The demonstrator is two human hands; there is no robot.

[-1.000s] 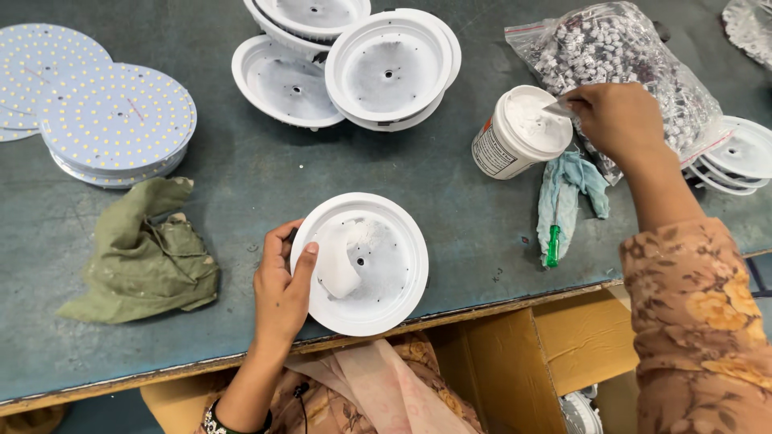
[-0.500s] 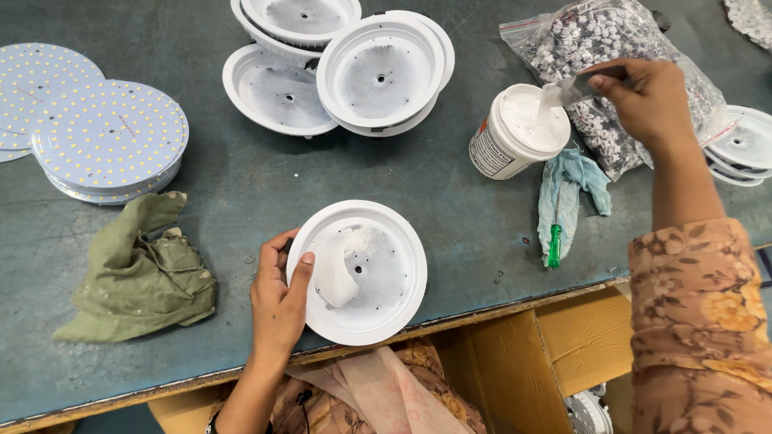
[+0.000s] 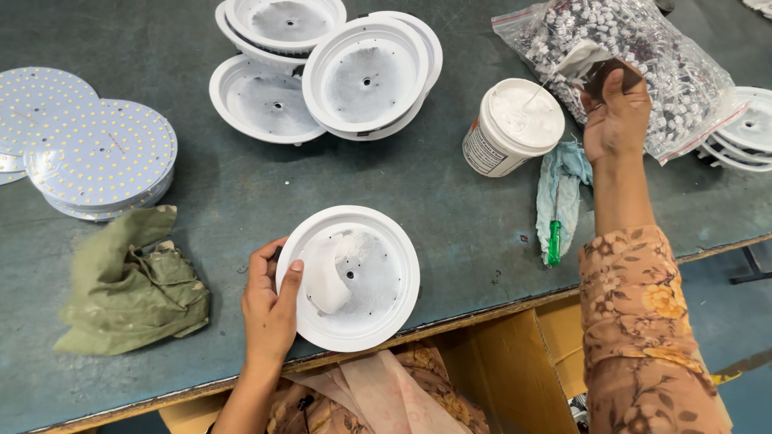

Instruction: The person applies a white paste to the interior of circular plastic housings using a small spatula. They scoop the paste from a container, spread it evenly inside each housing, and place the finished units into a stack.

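Nearest the person, the left hand (image 3: 269,309) grips the rim of a white round housing (image 3: 354,277) w/ thumb over the edge, likely to keep it from sliding on the counter (image 3: 450,201). The housing sits near the front edge, open side up; a smear of white paste shows on its inner floor, thickest by the thumb.

Left of it lies a crumpled green rag (image 3: 129,285), apart from the housing. To the right, a green-handled screwdriver (image 3: 554,237) rests on a blue cloth (image 3: 563,181), handle toward the person.

Further back, the right hand (image 3: 615,112) is raised beside a white tub (image 3: 515,124) of paste, fingers closed on a small applicator; a thin thread of paste runs from it to the tub, so it looks freshly loaded. What kind of tool it is can't be told.

Behind the hand, a clear bag (image 3: 635,56) of small grey parts lies partly under the wrist. Far centre: a pile of empty white housings (image 3: 322,72), overlapping. Far left: stacked LED discs (image 3: 96,157). More housings (image 3: 744,133) sit at the right edge. Between tub and held housing the way across is open; only the cloth & screwdriver lie near that path.
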